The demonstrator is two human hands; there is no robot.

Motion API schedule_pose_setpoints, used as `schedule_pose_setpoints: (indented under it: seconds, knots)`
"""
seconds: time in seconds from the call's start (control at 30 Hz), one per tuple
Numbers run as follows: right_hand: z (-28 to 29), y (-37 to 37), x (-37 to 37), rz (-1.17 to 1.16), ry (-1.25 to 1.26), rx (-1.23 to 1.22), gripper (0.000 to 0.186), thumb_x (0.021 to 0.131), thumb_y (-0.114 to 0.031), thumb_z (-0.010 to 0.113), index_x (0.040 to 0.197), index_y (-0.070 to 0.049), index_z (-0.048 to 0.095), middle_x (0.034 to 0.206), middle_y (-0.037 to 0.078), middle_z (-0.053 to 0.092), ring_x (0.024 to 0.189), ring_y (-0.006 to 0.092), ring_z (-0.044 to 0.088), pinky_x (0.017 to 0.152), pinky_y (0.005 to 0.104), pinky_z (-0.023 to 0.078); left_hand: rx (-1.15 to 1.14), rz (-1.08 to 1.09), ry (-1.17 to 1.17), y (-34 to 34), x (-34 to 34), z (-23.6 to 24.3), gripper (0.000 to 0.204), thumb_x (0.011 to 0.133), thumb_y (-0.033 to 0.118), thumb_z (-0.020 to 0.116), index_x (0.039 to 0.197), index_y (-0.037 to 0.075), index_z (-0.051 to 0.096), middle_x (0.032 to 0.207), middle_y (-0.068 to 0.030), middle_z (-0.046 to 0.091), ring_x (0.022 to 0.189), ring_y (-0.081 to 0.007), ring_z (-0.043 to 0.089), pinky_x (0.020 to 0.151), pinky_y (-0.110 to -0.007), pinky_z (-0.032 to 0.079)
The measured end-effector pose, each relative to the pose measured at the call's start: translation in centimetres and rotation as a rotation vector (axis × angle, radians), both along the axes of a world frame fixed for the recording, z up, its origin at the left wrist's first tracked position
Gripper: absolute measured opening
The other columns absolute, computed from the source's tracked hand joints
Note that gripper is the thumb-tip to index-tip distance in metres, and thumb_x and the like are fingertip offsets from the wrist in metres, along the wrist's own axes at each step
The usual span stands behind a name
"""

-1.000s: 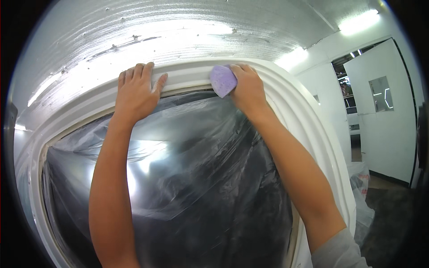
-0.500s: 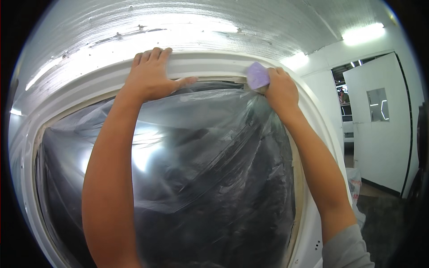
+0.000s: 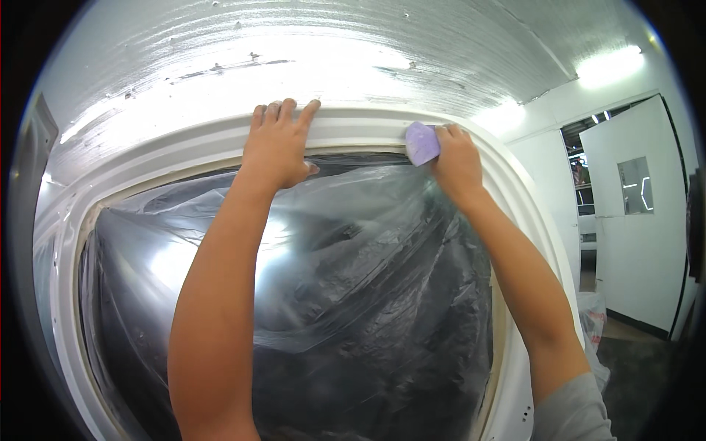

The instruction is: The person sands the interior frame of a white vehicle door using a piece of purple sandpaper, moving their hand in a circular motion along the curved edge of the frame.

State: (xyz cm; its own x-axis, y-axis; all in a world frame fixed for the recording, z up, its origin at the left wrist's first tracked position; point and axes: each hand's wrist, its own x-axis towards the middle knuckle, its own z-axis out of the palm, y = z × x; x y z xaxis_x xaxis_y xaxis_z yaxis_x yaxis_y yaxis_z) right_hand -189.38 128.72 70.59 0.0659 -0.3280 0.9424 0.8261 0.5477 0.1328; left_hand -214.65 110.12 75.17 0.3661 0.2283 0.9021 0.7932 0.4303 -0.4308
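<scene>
My left hand [image 3: 281, 147] rests on the top rail of a white painted vehicle window frame [image 3: 353, 123], fingers spread over its upper edge and thumb reaching down toward the opening. Near the rail's upper right bend, my right hand [image 3: 459, 158] grips a purple sanding pad [image 3: 423, 143] against the painted surface. The pad's underside is hidden. Clear plastic sheeting [image 3: 353, 294] covers the dark window opening below both hands. Pale tape [image 3: 502, 323] borders the opening, its edge partly under the plastic.
Overhead runs a shiny silvery ceiling [image 3: 323, 44] with bright lamps [image 3: 610, 65]. At the right a white door [image 3: 632, 250] with a small window stands ajar. A plastic bag [image 3: 593, 323] sits beyond the frame's right side. Another panel edge [image 3: 45, 132] rises at far left.
The whole view has shifted, with the frame sitting lower. My left hand has slid right along the rail and turned more upright. My right hand keeps the pad on the rail near the bend.
</scene>
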Motion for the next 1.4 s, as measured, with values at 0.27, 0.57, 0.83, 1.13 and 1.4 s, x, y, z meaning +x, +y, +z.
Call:
schedule_pose_setpoints:
  seconds: [0.27,0.57,0.83,1.13,1.4]
  knots:
    - [-0.6,-0.6,0.1,-0.054,0.009,-0.105,0.031,0.081,-0.005,0.066,0.111,0.0,0.062,0.11,0.016,0.064,0.109,0.0343,0.06,0.088,0.0426,0.053,-0.042,-0.094,0.011,0.1,-1.2,1.7,0.068,0.093,0.04,0.062,0.152,0.019,0.037,0.144,-0.0208,0.043,0.135,-0.0382,0.039,0.115,-0.049,0.025]
    - [-0.6,0.6,0.3,-0.049,-0.005,-0.121,0.039,0.08,-0.004,0.065,0.119,-0.001,0.061,0.118,0.017,0.063,0.113,0.0353,0.059,0.094,0.0411,0.051,-0.103,-0.114,-0.131,0.1,-0.2,2.1,0.056,0.1,0.045,0.044,0.151,0.023,0.04,0.15,-0.0203,0.038,0.14,-0.0401,0.034,0.119,-0.051,0.019]
    - [-4.3,-1.8,2.3,-0.185,-0.01,-0.284,0.032,0.082,-0.006,0.065,0.113,0.0,0.062,0.114,0.017,0.063,0.111,0.0324,0.06,0.089,0.0406,0.054,-0.064,-0.09,-0.098,-0.5,-1.6,1.5,0.054,0.1,0.043,0.048,0.15,0.025,0.041,0.146,-0.0195,0.042,0.137,-0.0379,0.036,0.118,-0.049,0.021]
    - [1.3,0.0,-1.2,0.093,-0.063,0.045,0.036,0.079,-0.004,0.065,0.114,0.0,0.063,0.117,0.016,0.063,0.114,0.0343,0.059,0.095,0.0417,0.052,-0.084,-0.106,-0.12,0.3,0.1,1.8,0.056,0.098,0.042,0.049,0.151,0.025,0.04,0.148,-0.0211,0.04,0.14,-0.0415,0.033,0.119,-0.052,0.018]
    - [1.1,-0.1,-3.1,0.06,-0.061,0.032,0.037,0.082,0.002,0.057,0.119,-0.001,0.061,0.12,0.014,0.063,0.117,0.0316,0.058,0.095,0.0404,0.054,-0.13,-0.022,-0.197,-0.1,0.2,2.1,0.06,0.098,0.05,0.047,0.153,0.028,0.037,0.15,-0.0195,0.037,0.142,-0.0399,0.027,0.12,-0.052,0.012]
